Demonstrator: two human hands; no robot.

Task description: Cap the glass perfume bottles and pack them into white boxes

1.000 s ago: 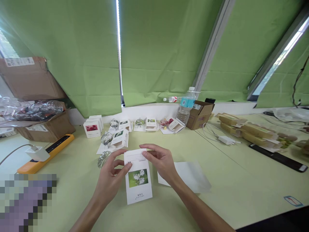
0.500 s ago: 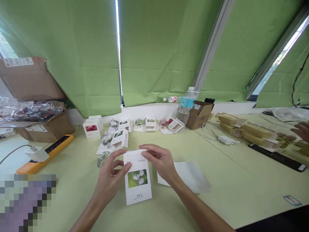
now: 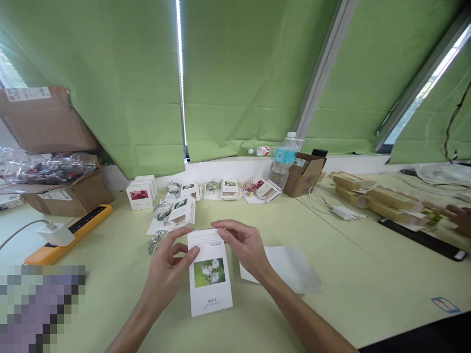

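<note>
Between my two hands is a white paper box point(image 3: 211, 294) with a photo of white flowers, its print upside down to me. Whether it is folded flat or opened out I cannot tell. My left hand point(image 3: 170, 262) pinches its upper left edge between thumb and fingers. At the upper right corner, the thumb and fingers of my right hand point(image 3: 243, 245) close on it. A clear glass bottle point(image 3: 156, 242) stands just behind my left hand, partly hidden. Under my right forearm lies a white sheet point(image 3: 290, 269), partly translucent.
Behind stand several small flower-printed boxes point(image 3: 140, 195) and round glass bottles point(image 3: 162, 211). Left are an orange power strip point(image 3: 69, 240) and an open carton point(image 3: 73, 196). Right are a water bottle point(image 3: 281, 169), a charger point(image 3: 344, 213), yellowish boxes point(image 3: 392, 198) and another person's hand point(image 3: 458, 218).
The lower end of the paper box has swung slightly nearer to me, while both my hands keep their grip. At the far right, the other person's hand has moved lower.
</note>
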